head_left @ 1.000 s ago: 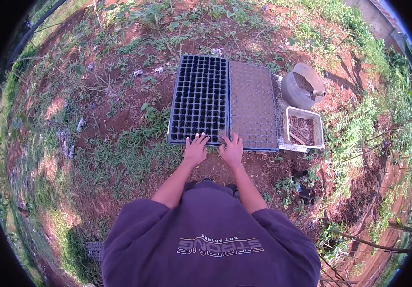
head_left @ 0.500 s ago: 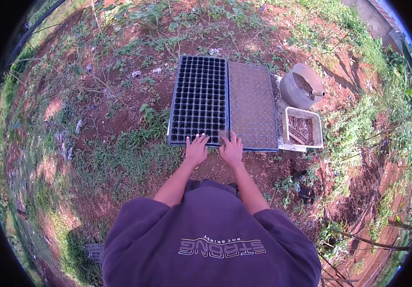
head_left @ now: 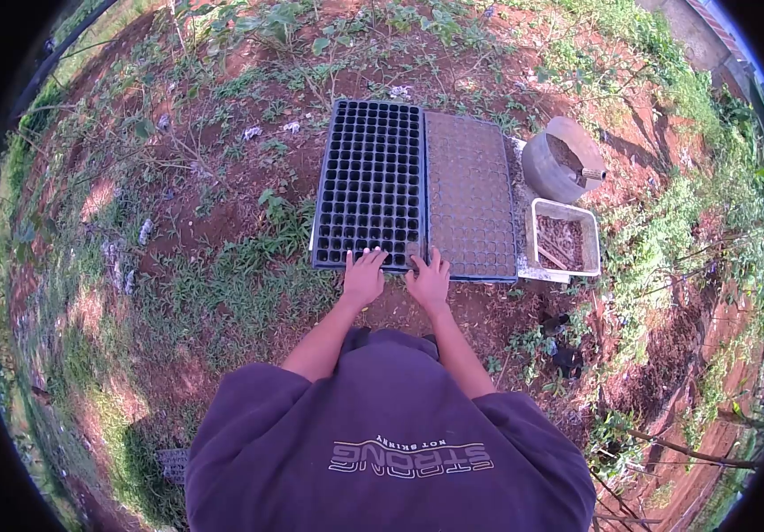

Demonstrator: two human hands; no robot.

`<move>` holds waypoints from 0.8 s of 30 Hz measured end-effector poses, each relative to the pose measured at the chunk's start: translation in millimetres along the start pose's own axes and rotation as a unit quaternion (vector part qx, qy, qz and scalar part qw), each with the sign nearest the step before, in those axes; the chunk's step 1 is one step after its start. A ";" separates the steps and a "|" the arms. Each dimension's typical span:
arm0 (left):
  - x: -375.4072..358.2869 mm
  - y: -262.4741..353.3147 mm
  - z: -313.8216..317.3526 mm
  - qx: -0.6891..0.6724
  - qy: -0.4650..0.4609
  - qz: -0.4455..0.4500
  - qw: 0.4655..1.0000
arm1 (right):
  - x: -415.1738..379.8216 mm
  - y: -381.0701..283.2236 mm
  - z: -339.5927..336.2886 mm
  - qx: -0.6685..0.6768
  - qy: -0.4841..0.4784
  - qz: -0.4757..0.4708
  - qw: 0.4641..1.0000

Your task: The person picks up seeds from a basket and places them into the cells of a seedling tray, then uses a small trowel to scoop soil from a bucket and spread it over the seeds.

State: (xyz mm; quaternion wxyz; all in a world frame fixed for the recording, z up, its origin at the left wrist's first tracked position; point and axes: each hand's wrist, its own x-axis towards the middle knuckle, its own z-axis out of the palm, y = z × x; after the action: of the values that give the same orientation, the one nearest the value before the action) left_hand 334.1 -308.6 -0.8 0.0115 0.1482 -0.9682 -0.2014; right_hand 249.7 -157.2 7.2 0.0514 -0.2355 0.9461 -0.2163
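Note:
My left hand (head_left: 363,278) rests on the near edge of a black seedling tray (head_left: 421,177), its fingers spread over the front row of cells. Close beside it, my right hand (head_left: 428,284) is at the tray's near right corner, fingers apart, one of them bent down at a corner cell. The fingertips partly hide the cells beneath them. Most cells of this tray look dark and unfilled, while one or two near my right hand look brown. Against its right side lies a second seedling tray (head_left: 472,195), covered with brown soil.
Right of the trays stands a round, translucent tub (head_left: 545,170) with soil and a handled tool in it. Nearer is a rectangular white container (head_left: 593,239) holding reddish-brown material and a stick. A pale board (head_left: 541,274) lies under them. Weeds and red soil surround everything.
Both hands stay at the tray's near edge. My right hand has shifted very slightly, and the view has tilted a little.

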 end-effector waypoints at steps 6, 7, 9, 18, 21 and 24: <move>1.0 3.3 -6.7 -0.007 -0.024 -0.008 1.000 | 0.5 -1.1 -8.2 -0.019 0.073 -0.042 0.996; 1.7 2.4 -6.5 -0.004 -0.025 -0.007 1.000 | 1.8 -1.2 -9.1 -0.013 0.072 -0.042 0.996; 3.4 1.4 -6.8 -0.002 -0.026 -0.005 1.000 | 2.8 0.4 -8.3 -0.009 0.072 -0.042 0.996; 5.4 -3.6 0.2 -0.012 0.028 0.007 1.000 | -5.9 7.4 -1.0 -0.064 0.051 -0.064 0.995; 4.4 -1.4 1.9 -0.033 0.053 -0.003 0.998 | -7.8 8.4 -9.3 -0.003 0.083 -0.081 0.993; 5.4 3.1 0.6 -0.025 0.058 -0.029 0.998 | -5.8 10.8 -18.9 0.025 0.100 -0.076 0.992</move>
State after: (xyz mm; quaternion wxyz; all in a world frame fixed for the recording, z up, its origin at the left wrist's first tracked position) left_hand 328.0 -307.3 -0.4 0.0656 0.1874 -0.9559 -0.2164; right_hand 246.4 -138.6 19.6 -0.0540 -0.2829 0.9201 -0.2653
